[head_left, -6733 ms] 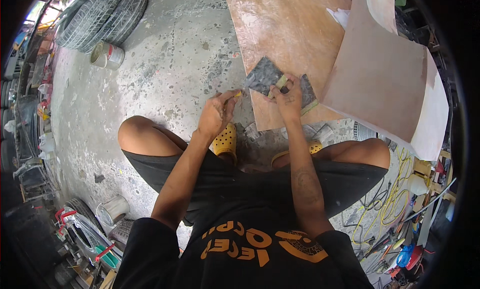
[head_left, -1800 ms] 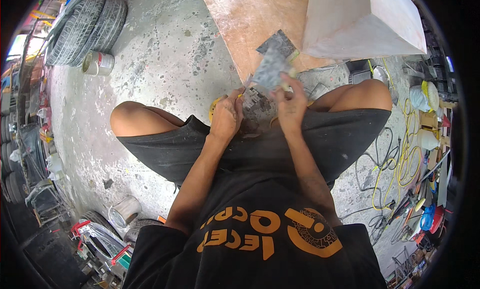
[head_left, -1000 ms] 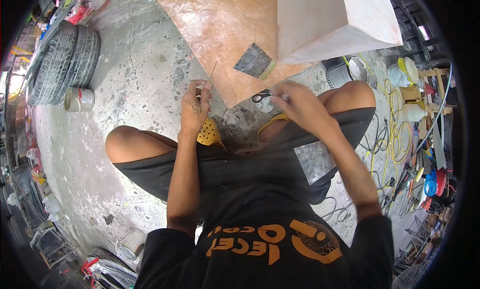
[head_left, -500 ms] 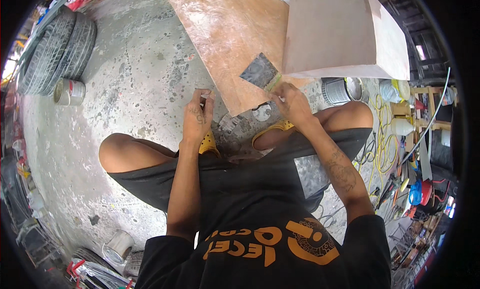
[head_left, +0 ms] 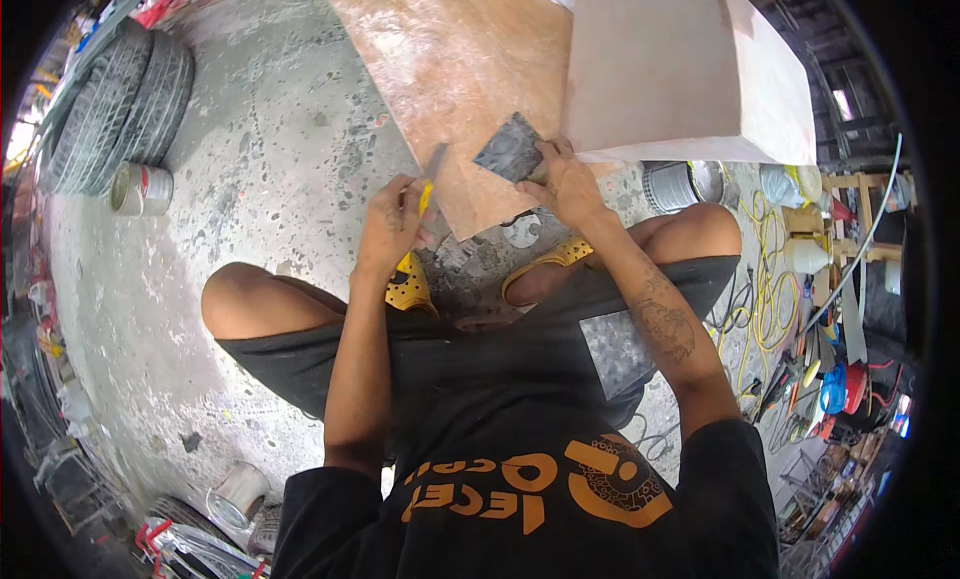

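My left hand (head_left: 392, 219) is closed round the yellow handle of what looks like a utility knife (head_left: 426, 195). Its narrow grey blade points up and away, over the near left edge of a brown board (head_left: 455, 89). Between the fingers and thumb of my right hand (head_left: 568, 187) is a dark, dusty square of sandpaper (head_left: 508, 149), held above the board's near end. A similar grey, dust-marked sheet (head_left: 612, 351) rests on my right thigh.
A large pale box-like piece (head_left: 660, 69) stands on the board's right side. Beside it on the concrete floor are an open paint can (head_left: 685, 184) and a yellow cord (head_left: 770, 279). Tyres (head_left: 130, 109) and another can (head_left: 142, 189) stand at the left.
The utility knife's handle and blade now show in my left hand, where they were not visible before. My right hand has shifted slightly left, and the sandpaper has moved a little nearer.
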Demonstrator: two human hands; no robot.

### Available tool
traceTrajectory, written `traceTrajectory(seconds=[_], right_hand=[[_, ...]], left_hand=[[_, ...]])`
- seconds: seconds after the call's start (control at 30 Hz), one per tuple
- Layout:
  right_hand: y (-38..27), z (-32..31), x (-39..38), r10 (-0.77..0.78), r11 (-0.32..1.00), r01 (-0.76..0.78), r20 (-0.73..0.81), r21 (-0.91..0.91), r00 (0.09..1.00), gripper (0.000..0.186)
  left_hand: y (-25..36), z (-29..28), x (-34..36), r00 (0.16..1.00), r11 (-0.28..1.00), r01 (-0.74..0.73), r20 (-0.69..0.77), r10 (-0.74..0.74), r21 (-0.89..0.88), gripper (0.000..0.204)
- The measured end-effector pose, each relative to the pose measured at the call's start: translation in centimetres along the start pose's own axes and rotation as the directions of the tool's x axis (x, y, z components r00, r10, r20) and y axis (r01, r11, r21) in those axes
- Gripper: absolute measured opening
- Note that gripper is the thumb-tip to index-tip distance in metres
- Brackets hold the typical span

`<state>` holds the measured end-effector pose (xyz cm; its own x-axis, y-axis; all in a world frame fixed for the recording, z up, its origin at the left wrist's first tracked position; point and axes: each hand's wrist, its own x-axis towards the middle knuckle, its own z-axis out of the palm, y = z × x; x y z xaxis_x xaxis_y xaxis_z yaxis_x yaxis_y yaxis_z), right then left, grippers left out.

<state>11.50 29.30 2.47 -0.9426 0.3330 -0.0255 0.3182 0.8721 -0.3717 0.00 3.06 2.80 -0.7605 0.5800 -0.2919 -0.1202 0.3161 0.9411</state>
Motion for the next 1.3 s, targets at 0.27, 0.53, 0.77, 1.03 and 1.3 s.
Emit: traceTrajectory(seconds=[0.27,0.53,0.77,1.03,1.3], right_hand=[[-1.8,-0.8,0.3,-0.081,0.984,0.092,-0.082,0.149,0.993,0.064],[-2.5,-1.1,3.9,-0.136,0.699,-0.058,0.212,0.713,0.968,0.027],[-0.8,2.2,4.1,0.084,0.199,-0.456,0.448,0.868,0.89,0.042],[-2.8,2.6,5.2,0.056,-0.189,-0.362,0.378,0.913,0.924,0.048],[-4.0,4.8,4.8,0.097,0.553,-0.274,0.266,0.787,0.959,0.045]], left_hand=[[0.1,-1.1,-1.8,0.991,0.996,-0.029,-0.128,0.04,0.081,0.033],[0.1,-1.9,-3.0,0.956,0.985,-0.097,-0.262,0.132,0.142,0.031],[-2.1,-1.0,-2.3,0.92,0.953,-0.19,-0.297,0.257,0.237,0.029],[-2.7,-1.2,-2.0,0.886,0.93,-0.286,-0.305,0.349,0.23,0.031],[-1.8,0.0,-3.7,0.971,0.932,-0.186,-0.087,0.223,0.31,0.027]])
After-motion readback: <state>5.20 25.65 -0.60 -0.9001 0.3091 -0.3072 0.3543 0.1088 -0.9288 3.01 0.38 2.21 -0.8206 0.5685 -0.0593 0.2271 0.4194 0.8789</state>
